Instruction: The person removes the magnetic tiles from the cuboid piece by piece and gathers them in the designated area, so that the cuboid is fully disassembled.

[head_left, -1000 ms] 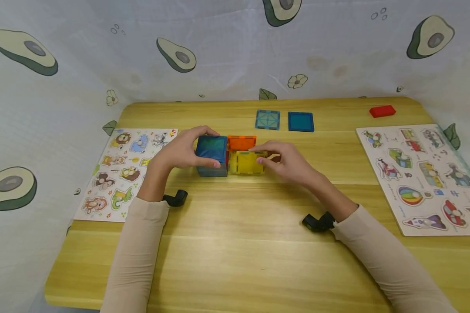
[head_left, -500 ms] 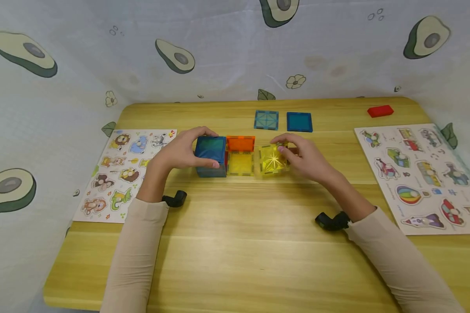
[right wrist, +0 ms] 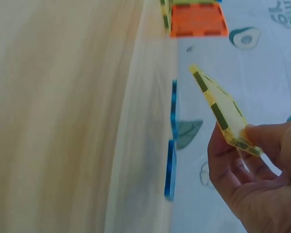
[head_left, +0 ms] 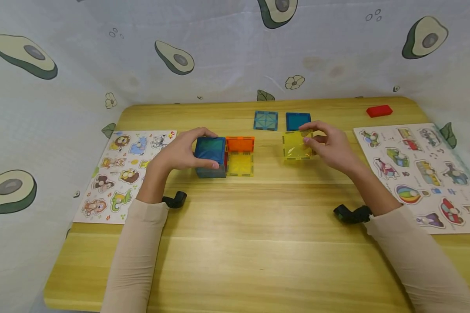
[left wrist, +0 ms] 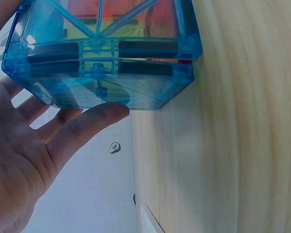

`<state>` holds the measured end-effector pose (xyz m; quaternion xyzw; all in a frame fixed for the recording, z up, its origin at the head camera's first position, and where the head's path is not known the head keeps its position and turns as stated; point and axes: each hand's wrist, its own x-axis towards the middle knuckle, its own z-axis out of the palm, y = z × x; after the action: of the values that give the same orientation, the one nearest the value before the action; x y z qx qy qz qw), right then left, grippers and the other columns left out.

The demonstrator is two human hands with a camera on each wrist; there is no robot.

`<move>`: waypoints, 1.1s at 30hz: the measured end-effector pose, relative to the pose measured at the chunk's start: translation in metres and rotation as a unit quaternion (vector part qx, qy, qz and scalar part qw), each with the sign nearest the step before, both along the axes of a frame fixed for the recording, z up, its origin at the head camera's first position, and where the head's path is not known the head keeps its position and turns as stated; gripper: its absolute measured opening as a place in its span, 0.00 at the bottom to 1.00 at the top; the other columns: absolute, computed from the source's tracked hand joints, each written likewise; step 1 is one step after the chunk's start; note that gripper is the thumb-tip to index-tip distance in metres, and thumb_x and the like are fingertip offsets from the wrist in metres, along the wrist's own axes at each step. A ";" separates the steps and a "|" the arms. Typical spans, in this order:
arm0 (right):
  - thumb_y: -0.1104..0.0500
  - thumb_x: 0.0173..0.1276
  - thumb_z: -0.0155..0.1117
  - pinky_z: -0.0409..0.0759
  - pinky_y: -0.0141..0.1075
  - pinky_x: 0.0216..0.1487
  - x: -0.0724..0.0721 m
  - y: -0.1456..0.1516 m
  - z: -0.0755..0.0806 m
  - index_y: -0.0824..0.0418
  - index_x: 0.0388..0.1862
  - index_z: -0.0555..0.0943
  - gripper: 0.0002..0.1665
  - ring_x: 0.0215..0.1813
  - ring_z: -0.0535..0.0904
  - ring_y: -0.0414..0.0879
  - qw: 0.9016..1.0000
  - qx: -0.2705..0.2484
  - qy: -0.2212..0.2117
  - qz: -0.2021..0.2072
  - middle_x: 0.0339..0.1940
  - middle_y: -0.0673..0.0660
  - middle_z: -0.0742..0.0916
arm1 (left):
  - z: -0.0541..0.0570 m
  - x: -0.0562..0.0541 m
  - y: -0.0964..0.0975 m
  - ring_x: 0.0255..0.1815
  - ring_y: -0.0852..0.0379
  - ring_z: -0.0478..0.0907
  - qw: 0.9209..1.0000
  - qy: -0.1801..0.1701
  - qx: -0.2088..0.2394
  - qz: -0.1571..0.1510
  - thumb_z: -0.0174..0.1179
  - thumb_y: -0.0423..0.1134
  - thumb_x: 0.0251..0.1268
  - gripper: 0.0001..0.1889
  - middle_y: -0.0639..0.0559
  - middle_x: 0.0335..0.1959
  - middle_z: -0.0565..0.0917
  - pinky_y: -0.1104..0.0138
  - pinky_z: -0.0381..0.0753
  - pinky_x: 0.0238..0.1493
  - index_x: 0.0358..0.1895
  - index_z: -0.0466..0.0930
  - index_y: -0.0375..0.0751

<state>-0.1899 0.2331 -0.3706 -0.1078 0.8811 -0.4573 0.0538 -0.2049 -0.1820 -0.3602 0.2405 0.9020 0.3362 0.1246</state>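
Note:
My left hand (head_left: 180, 150) grips a cube of blue see-through magnetic tiles (head_left: 210, 150), thumb along the near side and fingers behind. In the left wrist view the thumb touches the cube's (left wrist: 102, 53) lower edge. To the cube's right a yellow tile (head_left: 240, 164) lies flat on the table, with an orange tile (head_left: 240, 144) upright along its far edge. Farther right, my right hand (head_left: 333, 145) pinches another square yellow magnetic tile (head_left: 296, 146) by its right side. The right wrist view shows this tile (right wrist: 220, 104) tilted between thumb and fingers, off the table.
Two blue tiles lie behind: a pale one (head_left: 265, 120) and a darker one (head_left: 297, 121). Picture puzzle boards sit left (head_left: 117, 187) and right (head_left: 415, 174). A red block (head_left: 379, 111) rests at the far right. A patterned cloth (head_left: 227, 52) hangs behind the table.
My right hand has lifted the yellow tile away from beside the orange one and carried it right, uncovering the flat yellow tile. My left hand stays on the cube.

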 end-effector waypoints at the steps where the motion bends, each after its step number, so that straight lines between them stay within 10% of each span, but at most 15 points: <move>1: 0.60 0.81 0.56 0.83 0.23 0.41 -0.002 0.005 0.000 0.58 0.70 0.75 0.21 0.56 0.86 0.44 1.000 0.003 0.008 -0.006 0.67 0.62 0.78 | 0.000 0.000 0.000 0.56 0.49 0.74 1.000 0.000 0.000 0.000 0.79 0.57 0.51 0.40 0.51 0.65 0.78 0.52 0.78 0.56 0.69 0.74 0.54; 6: 0.56 0.83 0.52 0.80 0.22 0.38 -0.013 0.031 0.003 0.58 0.73 0.72 0.23 0.43 0.81 0.25 0.998 0.025 0.025 -0.049 0.69 0.63 0.75 | -0.001 -0.001 0.000 0.56 0.50 0.74 1.000 0.000 0.002 0.000 0.79 0.56 0.51 0.40 0.52 0.65 0.78 0.53 0.78 0.56 0.69 0.74 0.54; 18: 0.53 0.86 0.45 0.89 0.39 0.39 -0.045 0.077 0.001 0.59 0.79 0.63 0.28 0.58 0.75 0.58 0.994 0.036 -0.056 -0.081 0.79 0.67 0.61 | -0.002 -0.001 0.000 0.56 0.49 0.75 1.000 -0.002 0.008 -0.003 0.79 0.55 0.51 0.40 0.50 0.65 0.78 0.53 0.79 0.55 0.69 0.74 0.53; 25: 0.58 0.78 0.61 0.88 0.35 0.39 -0.065 0.094 -0.008 0.51 0.82 0.61 0.37 0.35 0.86 0.31 0.986 -0.006 -0.085 -0.140 0.83 0.65 0.57 | -0.003 -0.001 0.000 0.55 0.50 0.75 1.000 0.000 0.008 -0.004 0.79 0.56 0.51 0.39 0.52 0.64 0.78 0.54 0.79 0.54 0.68 0.74 0.54; 33: 0.47 0.72 0.69 0.83 0.24 0.37 -0.084 0.095 -0.012 0.55 0.83 0.60 0.46 0.28 0.83 0.28 0.974 0.067 -0.096 -0.194 0.79 0.68 0.67 | -0.002 0.000 -0.001 0.54 0.49 0.75 1.000 -0.002 0.007 -0.005 0.79 0.56 0.51 0.40 0.51 0.64 0.78 0.54 0.80 0.53 0.69 0.73 0.54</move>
<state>-0.2737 0.3284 -0.3827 0.1137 0.9044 -0.4076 0.0553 -0.2052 -0.1831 -0.3621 0.2448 0.8983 0.3422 0.1266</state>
